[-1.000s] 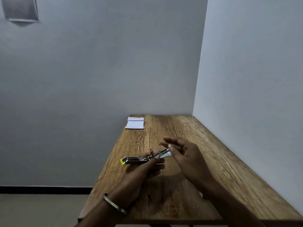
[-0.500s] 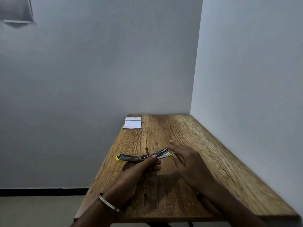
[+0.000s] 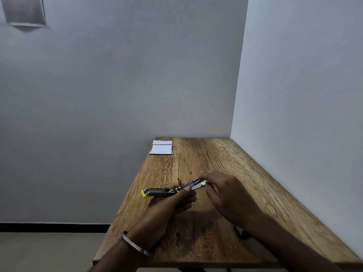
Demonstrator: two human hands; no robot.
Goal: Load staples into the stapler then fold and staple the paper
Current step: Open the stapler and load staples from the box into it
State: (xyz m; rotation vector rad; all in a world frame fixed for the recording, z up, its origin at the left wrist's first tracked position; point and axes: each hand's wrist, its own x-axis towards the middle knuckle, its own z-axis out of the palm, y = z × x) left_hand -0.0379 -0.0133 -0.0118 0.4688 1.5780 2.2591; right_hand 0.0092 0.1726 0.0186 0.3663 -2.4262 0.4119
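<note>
Your left hand (image 3: 172, 201) is closed around the middle of the metal stapler with yellow end caps (image 3: 172, 190), thumb on top near its hinge, holding it just above the wooden plank surface (image 3: 225, 163). The stapler is swung open — one arm points toward 9 o'clock past the surface's left edge, the other toward 2 o'clock. Your right hand (image 3: 225, 195) sits at the 3 o'clock side of the stapler, its fingertips (image 3: 203, 176) pinched at the stapler's right yellow tip; I cannot tell whether they hold staples. A silver metal bangle (image 3: 133, 245) circles your left wrist. The small white sheet of paper with printed lines (image 3: 161, 147) lies flat at 12 o'clock, in the far left corner of the surface, well apart from both hands. Near your right forearm at 5 o'clock a small dark object (image 3: 240, 230) rests on the surface — too hidden to identify.
</note>
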